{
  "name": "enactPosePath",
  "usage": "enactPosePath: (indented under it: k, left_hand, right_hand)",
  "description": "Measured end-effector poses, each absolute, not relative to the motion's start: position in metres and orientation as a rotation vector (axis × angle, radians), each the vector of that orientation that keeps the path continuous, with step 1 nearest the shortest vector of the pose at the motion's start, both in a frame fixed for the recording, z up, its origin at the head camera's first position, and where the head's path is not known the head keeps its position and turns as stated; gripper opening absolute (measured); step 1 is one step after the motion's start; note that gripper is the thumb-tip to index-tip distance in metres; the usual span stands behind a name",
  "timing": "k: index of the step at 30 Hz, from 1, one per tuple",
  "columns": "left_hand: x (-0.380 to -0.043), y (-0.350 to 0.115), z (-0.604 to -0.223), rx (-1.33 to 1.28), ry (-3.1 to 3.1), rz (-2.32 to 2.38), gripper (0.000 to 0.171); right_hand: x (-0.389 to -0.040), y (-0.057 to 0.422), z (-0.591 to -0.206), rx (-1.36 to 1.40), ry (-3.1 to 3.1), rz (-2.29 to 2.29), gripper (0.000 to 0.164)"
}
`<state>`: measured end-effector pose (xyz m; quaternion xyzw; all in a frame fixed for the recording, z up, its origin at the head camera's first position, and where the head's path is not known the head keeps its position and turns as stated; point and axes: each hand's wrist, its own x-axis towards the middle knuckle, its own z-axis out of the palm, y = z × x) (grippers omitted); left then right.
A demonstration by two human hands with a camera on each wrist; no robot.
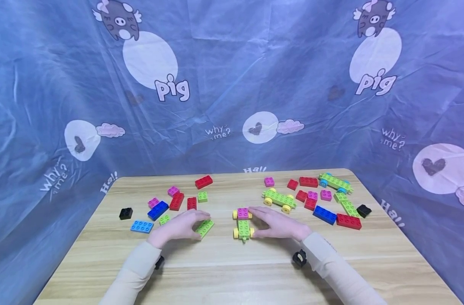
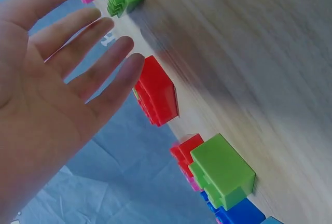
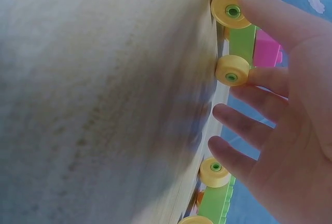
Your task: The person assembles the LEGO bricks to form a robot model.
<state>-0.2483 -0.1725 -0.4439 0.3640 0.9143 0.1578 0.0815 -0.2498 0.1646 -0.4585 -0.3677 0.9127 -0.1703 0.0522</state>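
The little green car (image 1: 244, 228) stands on the table (image 1: 232, 271) between the two hands. Its long side runs straight away from the person, with its small hook (image 1: 244, 240) pointing at them and a pink brick (image 1: 242, 213) on the far end. The right hand (image 1: 277, 224) is not closed; its thumb and fingers are at the car's yellow wheels. The left hand (image 1: 182, 224) has loose, spread fingers beside a long green brick (image 1: 205, 228), which slants away to the right. Only the right wrist view shows the wheels' green middles (image 3: 233, 11).
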Motion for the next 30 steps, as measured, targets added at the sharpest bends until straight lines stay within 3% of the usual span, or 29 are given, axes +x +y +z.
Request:
enactPosePath:
  k: [30]
  left_hand:
    - [-0.249,-0.160,-0.447,1.048,2.803,0.400,0.061]
  right_hand:
    - [-0.250,0.165,-0.458,-1.134,2.775,-0.512,0.082]
